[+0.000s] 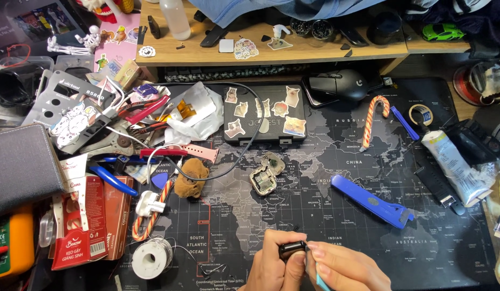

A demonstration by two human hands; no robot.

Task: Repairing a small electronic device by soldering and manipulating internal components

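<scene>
A small black cylinder (293,249) is pinched between left hand (274,267) and right hand (344,268), low over the map-printed surface (325,215).

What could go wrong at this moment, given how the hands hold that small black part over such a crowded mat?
The small black part is pinched between the left hand and right hand; if it slips, it could vanish against the dark map mat. The opened device lies exposed beside a black cable, so a snag might drag it.
</scene>
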